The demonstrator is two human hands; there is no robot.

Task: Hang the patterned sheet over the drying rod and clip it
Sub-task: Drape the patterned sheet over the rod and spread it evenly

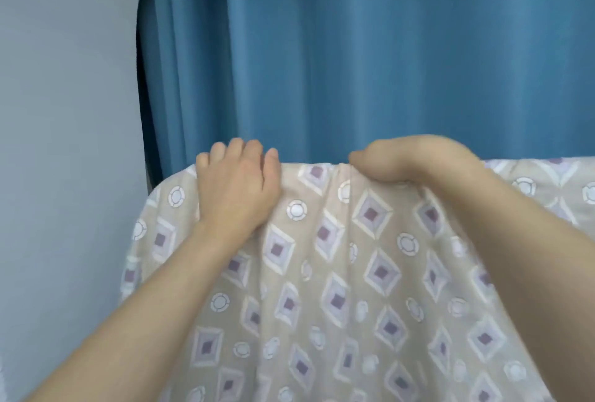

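The patterned sheet [338,273] is draped over the hidden rod, gripped at its top fold by the left hand [238,186] at 10 o'clock and the right hand [402,160] at 1 o'clock, so clips seem needed next.

The drying rod lies wholly hidden under the patterned sheet [354,273] where both hands grip. The right hand [402,160] hides its fingers behind the fold. Bottom and right edges crop the sheet.
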